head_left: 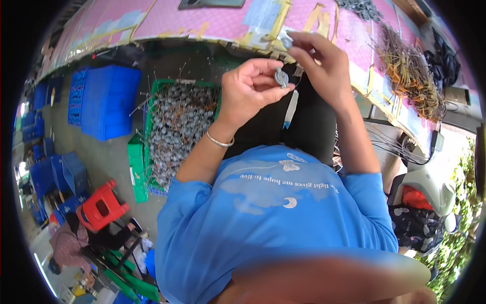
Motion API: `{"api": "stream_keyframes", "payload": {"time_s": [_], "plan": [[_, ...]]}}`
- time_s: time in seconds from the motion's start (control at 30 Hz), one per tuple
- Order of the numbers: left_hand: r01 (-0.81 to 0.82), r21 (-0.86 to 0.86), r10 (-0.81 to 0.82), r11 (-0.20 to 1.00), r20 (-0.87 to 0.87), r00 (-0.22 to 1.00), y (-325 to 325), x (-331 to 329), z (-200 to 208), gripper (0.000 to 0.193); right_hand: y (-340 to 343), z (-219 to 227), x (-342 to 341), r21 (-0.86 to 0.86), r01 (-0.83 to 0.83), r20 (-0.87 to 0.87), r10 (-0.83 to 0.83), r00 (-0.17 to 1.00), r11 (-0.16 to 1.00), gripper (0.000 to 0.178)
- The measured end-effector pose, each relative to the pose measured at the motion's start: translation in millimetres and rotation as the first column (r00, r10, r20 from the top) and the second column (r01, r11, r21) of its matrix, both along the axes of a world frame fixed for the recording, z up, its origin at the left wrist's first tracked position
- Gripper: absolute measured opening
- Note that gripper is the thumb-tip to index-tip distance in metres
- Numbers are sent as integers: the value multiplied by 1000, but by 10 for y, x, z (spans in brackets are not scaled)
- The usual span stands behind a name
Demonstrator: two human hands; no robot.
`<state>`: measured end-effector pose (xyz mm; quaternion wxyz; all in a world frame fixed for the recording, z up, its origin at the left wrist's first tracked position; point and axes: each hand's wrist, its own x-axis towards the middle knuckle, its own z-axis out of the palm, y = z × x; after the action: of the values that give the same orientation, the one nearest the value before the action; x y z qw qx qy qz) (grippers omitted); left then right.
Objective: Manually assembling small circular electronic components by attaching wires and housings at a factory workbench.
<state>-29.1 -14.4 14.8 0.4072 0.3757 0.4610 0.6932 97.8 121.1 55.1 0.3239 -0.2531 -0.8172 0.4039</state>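
Observation:
My left hand (249, 92) is held over my lap, near the table's edge. Between its thumb and fingers is a small grey ribbed round piece (281, 77). Just up and to the right, my right hand (324, 68) has thumb and forefinger drawn together by a small greyish piece (286, 43), blurred, at the taped table edge. What kind of part either piece is, I cannot tell. To the left of my lap stands a green crate (150, 109) heaped with grey round pieces (179, 119) on thin wires.
The pink table (212, 20) with yellow tape carries a dark flat object (211, 4), a pile of grey pieces (360, 7) and a bundle of brownish wires (412, 76). Blue crates (114, 101) and a red stool (103, 206) stand left; another person (68, 243) is at lower left.

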Motion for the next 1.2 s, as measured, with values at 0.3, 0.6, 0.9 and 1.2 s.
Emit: {"api": "stream_keyframes", "payload": {"time_s": [0.3,0.6,0.9,1.2], "plan": [[11,26,-8,1000,-108,994,40,154,30,39,-478,-47,511,-125,-34,-64,26,998,992,20],[-100,51,108,994,-668,736,4,278,70,40,-540,-149,558,-451,6,-37,-25,999,893,20],[66,22,-52,998,-397,916,107,271,75,42,-232,-350,673,-614,-234,-317,36,948,754,25],[34,-2,-33,999,-327,945,116,453,80,51,-265,-517,549,-680,-526,-618,-13,786,511,29]]}}
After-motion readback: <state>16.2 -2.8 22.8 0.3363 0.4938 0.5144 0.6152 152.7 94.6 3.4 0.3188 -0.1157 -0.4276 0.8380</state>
